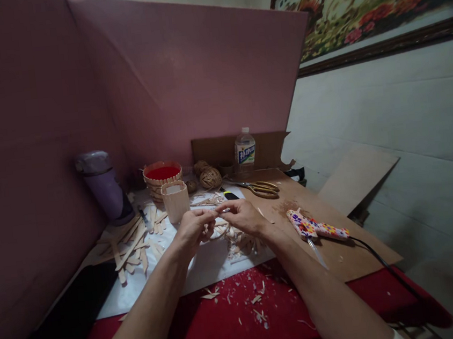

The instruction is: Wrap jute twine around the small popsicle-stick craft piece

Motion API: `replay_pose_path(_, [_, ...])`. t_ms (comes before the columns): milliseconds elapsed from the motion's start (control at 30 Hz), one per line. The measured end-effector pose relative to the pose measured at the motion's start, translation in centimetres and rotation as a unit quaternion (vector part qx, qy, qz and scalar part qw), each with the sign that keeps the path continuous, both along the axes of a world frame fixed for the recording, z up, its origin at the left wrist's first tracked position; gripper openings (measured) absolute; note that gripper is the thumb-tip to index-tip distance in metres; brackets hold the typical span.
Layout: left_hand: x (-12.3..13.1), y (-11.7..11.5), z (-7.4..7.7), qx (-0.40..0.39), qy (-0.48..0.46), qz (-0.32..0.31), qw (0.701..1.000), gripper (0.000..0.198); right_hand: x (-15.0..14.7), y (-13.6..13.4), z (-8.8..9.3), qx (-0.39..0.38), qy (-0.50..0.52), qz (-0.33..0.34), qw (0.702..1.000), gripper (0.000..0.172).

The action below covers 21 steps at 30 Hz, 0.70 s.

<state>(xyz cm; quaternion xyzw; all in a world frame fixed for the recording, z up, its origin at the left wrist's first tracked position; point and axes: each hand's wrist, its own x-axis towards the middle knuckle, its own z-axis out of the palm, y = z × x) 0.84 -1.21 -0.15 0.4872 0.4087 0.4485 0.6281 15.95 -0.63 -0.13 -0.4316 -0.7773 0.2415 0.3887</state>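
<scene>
My left hand (197, 227) and my right hand (241, 216) meet above the white paper, fingertips pinched close together. Between them is something small and pale that I cannot make out. Just behind my left hand stands a small cup made of wooden sticks (176, 204). Wood shavings (245, 240) lie in a heap under my right hand. A utility knife (229, 194) with a black and yellow handle rests beyond the fingers. To the left, flat craft sticks (131, 245) are strewn over the paper (205, 271).
A floral glue gun (303, 225) with a cord lies at right on a brown board (357, 255). Scissors (263, 189), twine balls (210, 177), a plastic bottle (245, 151), a red-lined stick basket (159, 190) and a purple flask (109, 192) stand behind. Scraps dot the red cloth (227, 326).
</scene>
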Motion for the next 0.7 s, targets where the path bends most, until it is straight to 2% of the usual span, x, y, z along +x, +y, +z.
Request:
replay_pose_path(67, [-0.03,0.07,-0.05,0.005,0.007,0.013,1.000,0.021,0.03,-0.02,-0.04,-0.003,-0.006,-0.012,1.000,0.022])
replay_pose_path(133, [-0.09,0.14,-0.08,0.002,0.013,0.015,1.000,0.019,0.18,-0.04,-0.08,0.013,-0.024,-0.082,0.996,0.021])
replay_pose_path(200, [-0.12,0.18,-0.08,-0.004,0.024,0.016,1.000,0.018,0.34,-0.12,0.00,0.070,-0.051,-0.194,0.977,0.021])
replay_pose_path(233, [-0.13,0.19,-0.06,-0.006,0.032,0.018,0.999,0.018,0.40,-0.19,0.10,0.110,-0.063,-0.233,0.964,0.021])
replay_pose_path(267, [-0.12,0.18,-0.03,-0.006,0.042,0.020,0.999,0.018,0.42,-0.27,0.22,0.149,-0.075,-0.244,0.955,0.021])
replay_pose_path(300, [-0.12,0.18,0.00,-0.004,0.055,0.020,0.998,0.019,0.40,-0.35,0.35,0.182,-0.087,-0.224,0.953,0.020])
replay_pose_path(367, [-0.11,0.14,0.08,0.005,0.079,0.014,0.997,0.021,0.28,-0.48,0.53,0.218,-0.113,-0.122,0.962,0.021])
replay_pose_path(433, [-0.10,0.10,0.18,0.017,0.094,0.000,0.995,0.021,0.13,-0.51,0.53,0.215,-0.151,-0.033,0.964,0.024])
replay_pose_path(467, [-0.09,0.07,0.25,0.021,0.101,-0.004,0.995,0.021,0.07,-0.50,0.46,0.207,-0.171,-0.015,0.963,0.024])
replay_pose_path(600, [0.04,-0.05,0.64,0.033,0.134,0.014,0.990,0.017,0.01,-0.41,0.08,0.184,-0.217,-0.032,0.958,0.014])
replay_pose_path(700, [0.20,-0.03,0.82,0.056,0.168,0.046,0.983,0.013,-0.03,-0.43,-0.09,0.182,-0.212,-0.041,0.959,0.016])
